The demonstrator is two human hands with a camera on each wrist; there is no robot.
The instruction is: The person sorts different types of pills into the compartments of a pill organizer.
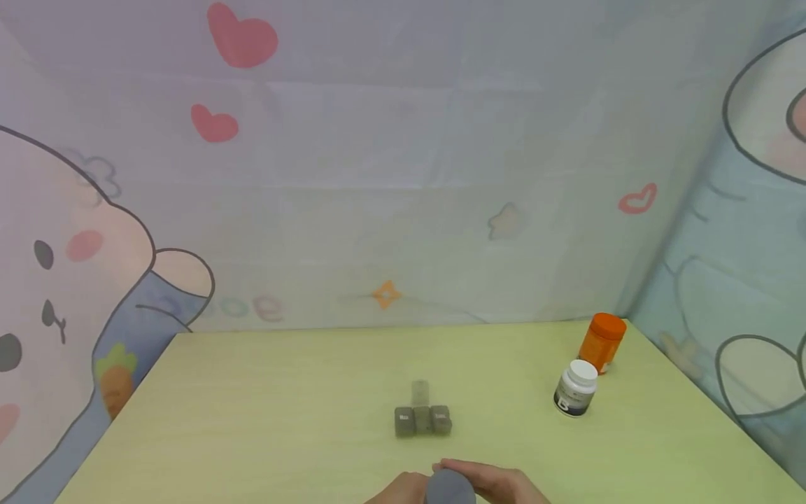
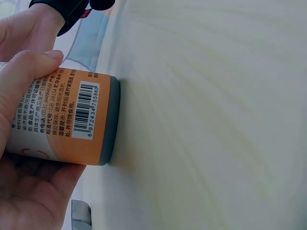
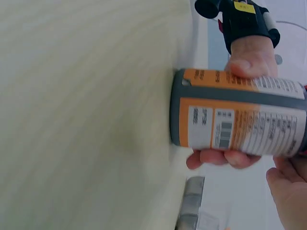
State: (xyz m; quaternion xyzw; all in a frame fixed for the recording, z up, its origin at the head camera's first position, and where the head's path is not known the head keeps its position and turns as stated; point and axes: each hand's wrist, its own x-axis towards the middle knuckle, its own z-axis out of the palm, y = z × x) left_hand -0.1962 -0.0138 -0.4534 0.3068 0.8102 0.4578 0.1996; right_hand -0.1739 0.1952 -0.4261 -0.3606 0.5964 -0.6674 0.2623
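Curled snugly round the orange-and-grey bottle point(image 2: 79, 115), the left hand point(image 1: 403, 490) has thumb and fingers on opposite sides; the right hand point(image 1: 494, 480) has fairly straight fingers beside the grey cap point(image 1: 450, 488) — contact unclear. The bottle is upright near the table's front, its base close to the tabletop point(image 1: 283, 399). For good control, I'd keep that grip firm without squeezing, the axis vertical, and elbows clear of the pill organiser point(image 1: 422, 421) just beyond — its middle lid looks raised.
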